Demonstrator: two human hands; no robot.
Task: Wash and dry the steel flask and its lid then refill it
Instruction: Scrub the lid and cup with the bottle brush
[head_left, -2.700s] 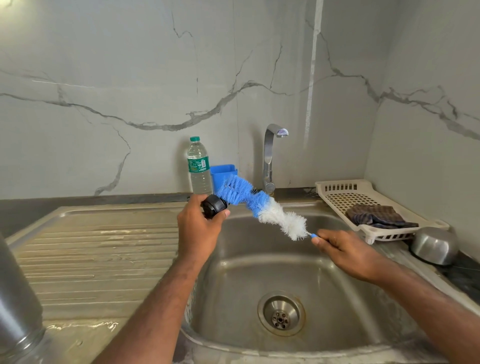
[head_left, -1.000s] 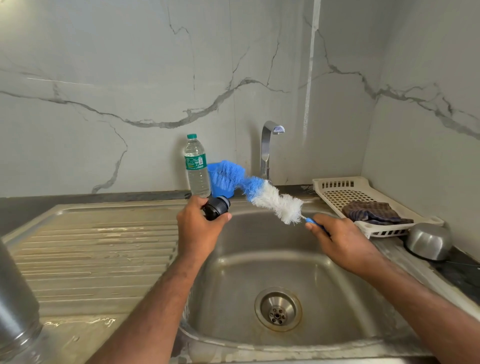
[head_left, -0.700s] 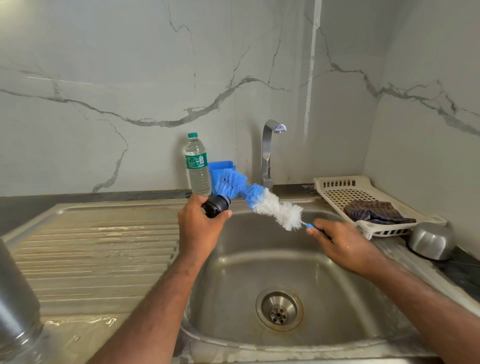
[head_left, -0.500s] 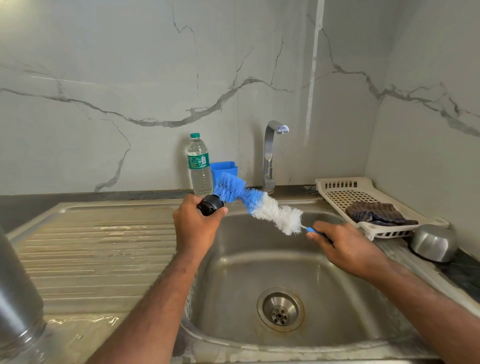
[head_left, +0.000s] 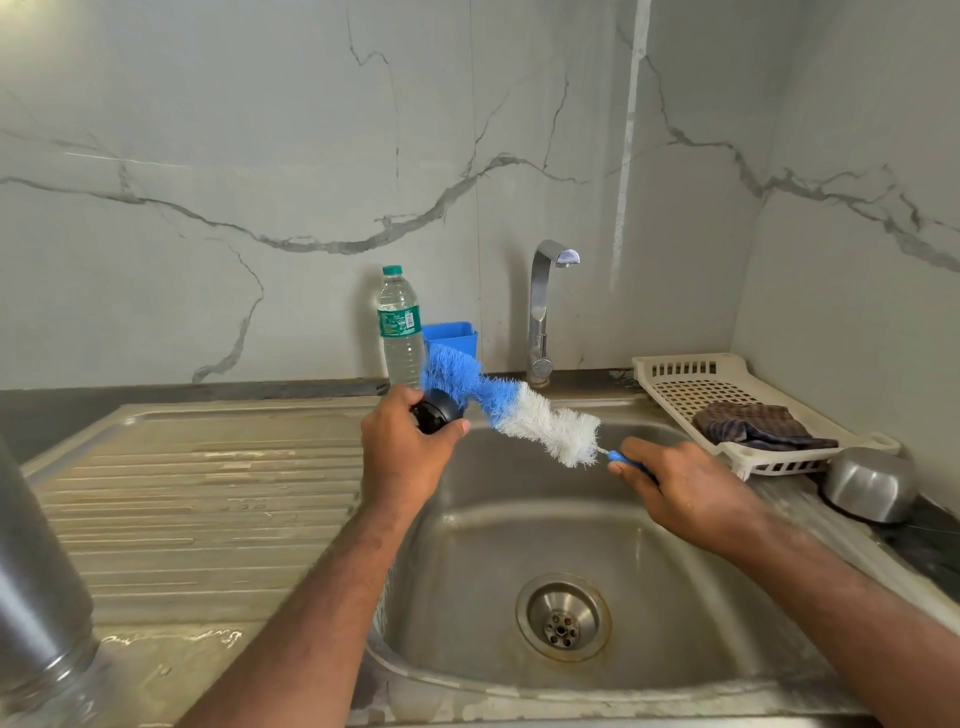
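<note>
My left hand (head_left: 402, 454) grips the black flask lid (head_left: 439, 411) above the sink's left rim. In my right hand (head_left: 685, 493) is the blue handle of a bottle brush (head_left: 519, 410) with blue and white bristles. The blue bristle end lies against the lid. The steel flask (head_left: 36, 587) stands upside down at the far left on the draining board, only partly in view.
The steel sink (head_left: 519, 530) with its drain lies below my hands. Behind it are the tap (head_left: 543, 306), shut off, a plastic water bottle (head_left: 399, 327) and a blue holder (head_left: 452, 338). At the right, a cream tray (head_left: 680, 379) holds a dark cloth (head_left: 753, 426); beside it lies a steel bowl (head_left: 867, 483).
The brush has kept shifting back and forth against the lid, its bristle end rising and dropping a little. Both hands stay above the sink with the same holds.
</note>
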